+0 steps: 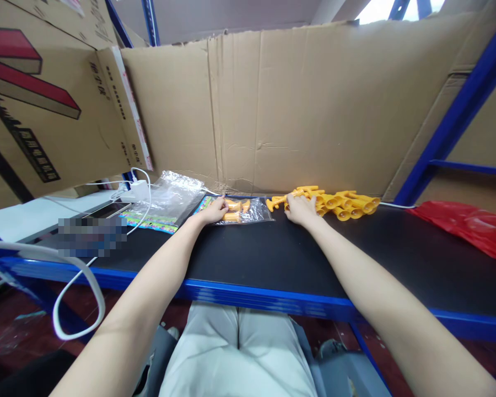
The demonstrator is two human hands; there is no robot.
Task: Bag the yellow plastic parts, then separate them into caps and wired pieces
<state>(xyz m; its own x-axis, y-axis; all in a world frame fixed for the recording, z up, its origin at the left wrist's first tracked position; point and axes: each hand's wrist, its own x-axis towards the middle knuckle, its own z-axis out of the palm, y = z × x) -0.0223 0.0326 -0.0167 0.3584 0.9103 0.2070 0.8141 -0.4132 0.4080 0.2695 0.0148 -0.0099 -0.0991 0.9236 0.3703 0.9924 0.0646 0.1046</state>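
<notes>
My left hand (215, 210) is closed at the left part of a clear plastic bag (258, 212), its fingers bent over the bag's edge. Yellow plastic pieces (232, 216) lie inside that bag. My right hand (301, 209) is closed at the left end of a pile of yellow cone-ended plastic parts (342, 204), its fingertips down among them. A yellow piece with a T-shaped end (275, 203) sticks out to the left of its fingers. Part of what the right fingers grip is hidden beneath the hand.
More clear bags with a colourful printed strip (169, 201) lie to the left, near a white adapter (138, 190) and loose cables. A red plastic bag (467, 229) rests at the right. Cardboard (314, 110) walls the back; a blue rail (268, 298) edges the black tabletop (256, 256).
</notes>
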